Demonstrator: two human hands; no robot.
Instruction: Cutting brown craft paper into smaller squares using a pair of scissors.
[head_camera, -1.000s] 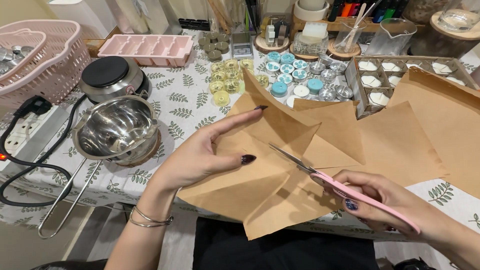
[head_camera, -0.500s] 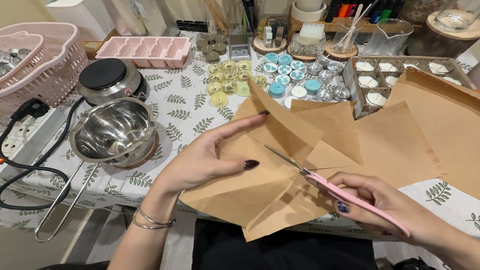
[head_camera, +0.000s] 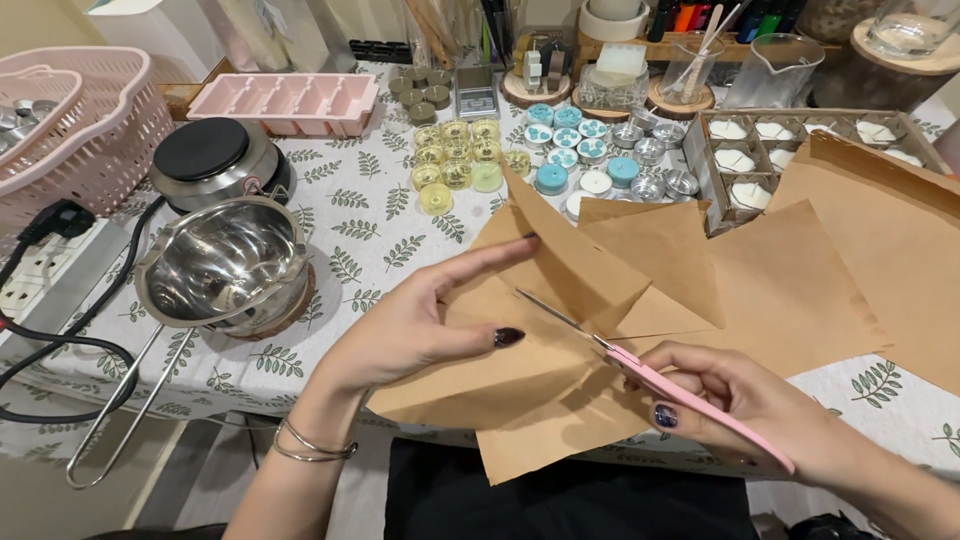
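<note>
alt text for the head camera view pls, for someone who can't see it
The left hand holds a folded sheet of brown kraft paper while the right hand cuts it with pink-handled scissors, above a leaf-patterned tablecloth bearing a steel long-handled pot and small candle tins.

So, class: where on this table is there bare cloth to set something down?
Bare cloth lies between the steel pot, the yellow cups and the left hand; another patch lies right of the brown paper. The back edge with tealights is crowded.

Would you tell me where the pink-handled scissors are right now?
In the head view, lower right: the scissors are in the right hand, blades cutting the brown paper held by the left hand.
</note>
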